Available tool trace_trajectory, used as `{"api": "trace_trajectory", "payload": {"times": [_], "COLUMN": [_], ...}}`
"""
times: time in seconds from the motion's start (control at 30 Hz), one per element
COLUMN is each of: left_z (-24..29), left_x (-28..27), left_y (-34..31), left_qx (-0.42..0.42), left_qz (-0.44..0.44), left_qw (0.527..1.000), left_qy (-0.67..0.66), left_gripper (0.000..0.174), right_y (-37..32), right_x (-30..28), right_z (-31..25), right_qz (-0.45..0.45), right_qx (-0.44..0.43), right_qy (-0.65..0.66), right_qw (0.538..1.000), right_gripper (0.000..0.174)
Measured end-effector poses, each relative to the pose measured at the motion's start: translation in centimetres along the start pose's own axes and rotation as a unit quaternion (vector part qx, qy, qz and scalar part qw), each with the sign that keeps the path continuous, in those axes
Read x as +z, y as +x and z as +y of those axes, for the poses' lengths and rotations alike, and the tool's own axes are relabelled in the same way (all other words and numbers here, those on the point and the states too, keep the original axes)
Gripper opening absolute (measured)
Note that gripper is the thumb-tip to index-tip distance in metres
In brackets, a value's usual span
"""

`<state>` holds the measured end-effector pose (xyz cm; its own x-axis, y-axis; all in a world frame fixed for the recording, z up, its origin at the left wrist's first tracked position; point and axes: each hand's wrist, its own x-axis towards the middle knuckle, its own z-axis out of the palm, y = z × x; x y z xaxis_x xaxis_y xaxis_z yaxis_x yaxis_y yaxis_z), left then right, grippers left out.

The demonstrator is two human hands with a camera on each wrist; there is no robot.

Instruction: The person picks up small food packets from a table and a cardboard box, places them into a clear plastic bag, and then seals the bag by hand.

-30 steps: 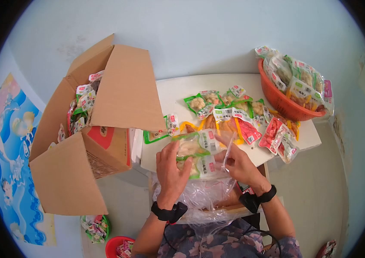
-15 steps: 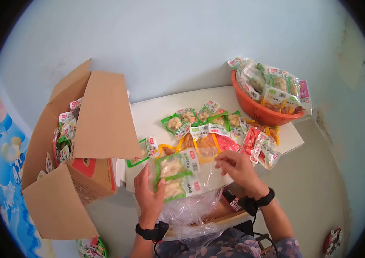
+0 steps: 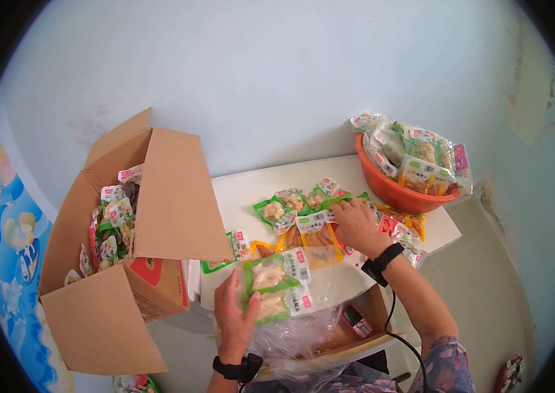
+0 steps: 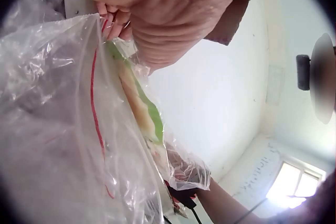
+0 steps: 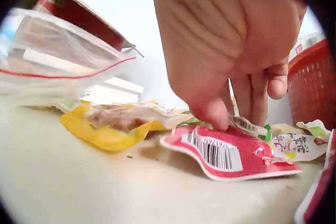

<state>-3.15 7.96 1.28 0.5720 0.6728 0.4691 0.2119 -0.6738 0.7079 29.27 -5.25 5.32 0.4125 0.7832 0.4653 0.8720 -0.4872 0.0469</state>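
My left hand (image 3: 233, 319) grips the side of a clear zip bag (image 3: 320, 295), thumb in front; in the left wrist view the bag's red zip line (image 4: 93, 92) shows. Inside the bag lie two green-edged food pouches (image 3: 269, 276) with pale contents, one above the other. My right hand (image 3: 359, 227) reaches down into the packets on the table, fingers pointing downward. In the right wrist view its thumb is right at a red packet (image 5: 257, 155) with a barcode; the fingertips are hidden behind packets. A yellow-edged packet (image 5: 105, 134) lies to the left there.
Green-edged pouches (image 3: 271, 211) lie at the back of the white table (image 3: 245, 180). An orange basket (image 3: 389, 188) heaped with packets stands at the back right. At left is an open cardboard box (image 3: 179, 196) of packets. A phone (image 3: 356, 321) lies in the open drawer (image 3: 375, 304) below.
My right hand has left the zip bag and moved forward to the packets on the table. My left hand still holds the bag with both pouches. The head view has shifted.
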Motion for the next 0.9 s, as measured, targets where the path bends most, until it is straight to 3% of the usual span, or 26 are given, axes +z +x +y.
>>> {"api": "trace_trajectory", "payload": {"times": [0.13, 0.33, 0.43, 0.47, 0.57, 0.67, 0.73, 0.77, 0.83, 0.9], "left_z": [0.0, 0.1, 0.4, 0.5, 0.7, 0.2, 0.9, 2.0, 4.7, 7.3], "left_x": [0.0, 0.0, 0.0, 0.0, 0.0, -0.2, -0.5, -0.9, -1.6, -1.7], "left_y": [-0.1, 0.0, 0.1, 0.0, 0.1, 0.3, 0.2, 0.1, -0.3, -0.8], "left_qx": [0.002, 0.007, 0.003, -0.001, -0.012, -0.049, -0.068, -0.037, 0.023, 0.07], "left_qz": [-0.006, -0.004, -0.002, -0.001, 0.001, 0.007, 0.032, 0.037, 0.051, 0.011], "left_qw": [1.0, 1.0, 1.0, 1.0, 1.0, 0.996, 0.993, 0.997, 0.998, 0.997], "left_qy": [0.007, 0.017, 0.007, 0.001, -0.02, -0.078, -0.095, -0.062, 0.005, 0.042], "left_gripper": [0.065, 0.065, 0.063, 0.062, 0.06, 0.058, 0.056, 0.055, 0.055, 0.052], "right_y": [0.6, -0.8, -3.0, -3.8, -6.7, -10.0, -12.1, -13.0, -15.3, -17.3], "right_x": [0.0, -4.1, -7.3, -7.4, -8.2, -6.6, -8.2, -9.1, -8.9, -7.8], "right_z": [-0.1, 0.9, 0.1, 0.3, 0.8, 0.5, -0.6, -1.2, -1.1, -1.3], "right_qz": [-0.052, 0.129, 0.188, 0.23, 0.183, 0.207, 0.179, 0.162, 0.148, 0.153], "right_qx": [0.006, 0.014, 0.085, 0.097, 0.168, 0.229, 0.305, 0.339, 0.36, 0.379], "right_qy": [-0.078, 0.015, 0.135, 0.183, 0.378, 0.477, 0.603, 0.661, 0.65, 0.644], "right_qw": [0.996, 0.991, 0.969, 0.951, 0.892, 0.823, 0.715, 0.65, 0.653, 0.647], "right_gripper": [0.023, 0.018, 0.017, 0.011, 0.01, 0.014, 0.014, 0.014, 0.015, 0.017]}}
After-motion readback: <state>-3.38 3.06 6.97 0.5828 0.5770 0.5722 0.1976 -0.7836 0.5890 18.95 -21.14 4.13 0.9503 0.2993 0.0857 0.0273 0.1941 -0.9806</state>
